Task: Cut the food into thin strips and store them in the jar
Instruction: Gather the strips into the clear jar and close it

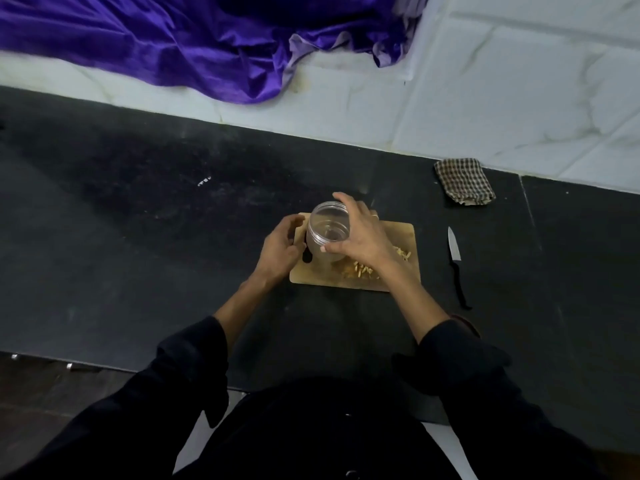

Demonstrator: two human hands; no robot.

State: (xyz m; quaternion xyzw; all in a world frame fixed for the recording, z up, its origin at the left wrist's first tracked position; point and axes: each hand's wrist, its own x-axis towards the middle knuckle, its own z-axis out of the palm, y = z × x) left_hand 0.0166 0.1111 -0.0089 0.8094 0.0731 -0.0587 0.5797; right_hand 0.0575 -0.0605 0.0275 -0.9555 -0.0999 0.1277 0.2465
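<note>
The clear jar (327, 232) stands open and empty at the cutting board's (403, 233) left end, the right hand (360, 237) gripping its rim, the left hand (280, 245) loosely curled just beside it. Thin pale food strips (358, 270) lie heaped along the board's near edge.

clear plastic jar (327, 233), wooden board (401, 233), glossy cloth (173, 39)

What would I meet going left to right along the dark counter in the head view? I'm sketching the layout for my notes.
Left hand → clear jar held by the right hand → cut strips on the cutting board → knife → checked cloth, farther back.
</note>
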